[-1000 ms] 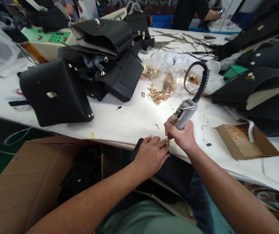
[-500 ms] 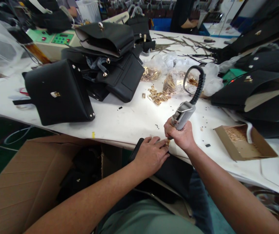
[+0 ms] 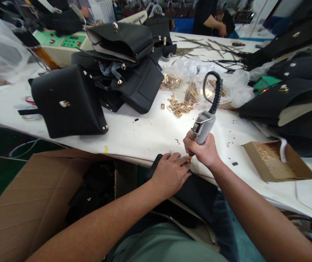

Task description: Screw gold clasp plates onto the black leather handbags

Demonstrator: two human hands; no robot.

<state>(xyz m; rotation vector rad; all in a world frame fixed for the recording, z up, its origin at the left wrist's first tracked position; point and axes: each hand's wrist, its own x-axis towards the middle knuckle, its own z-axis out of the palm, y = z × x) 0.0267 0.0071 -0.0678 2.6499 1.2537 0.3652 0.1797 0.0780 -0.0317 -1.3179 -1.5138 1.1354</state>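
My right hand [image 3: 203, 149] is wrapped round a grey power screwdriver [image 3: 203, 125], which tilts with its tip down at a small gold metal piece [image 3: 189, 159]. That piece lies on a black bag [image 3: 199, 191], which rests over my lap against the table's front edge. Spread over the bag's upper part, my left hand [image 3: 170, 173] has its fingers pointing at the gold piece, with the fingertips touching or very near it. A black cable loops up from the screwdriver's back end.
Black bags [image 3: 67, 102] are piled at the left, more [image 3: 289, 98] at the right. Gold plates [image 3: 180, 108] lie mid-table by plastic bags. An open carton [image 3: 278, 162] of small gold parts stands at right, a large cardboard box [image 3: 30, 193] lower left. Another person's arm [image 3: 213, 22] shows behind.
The whole view has shifted slightly. The screwdriver stands a little more upright in my right hand. At the back, the other person's hands have moved. My left hand stays in place on the bag.
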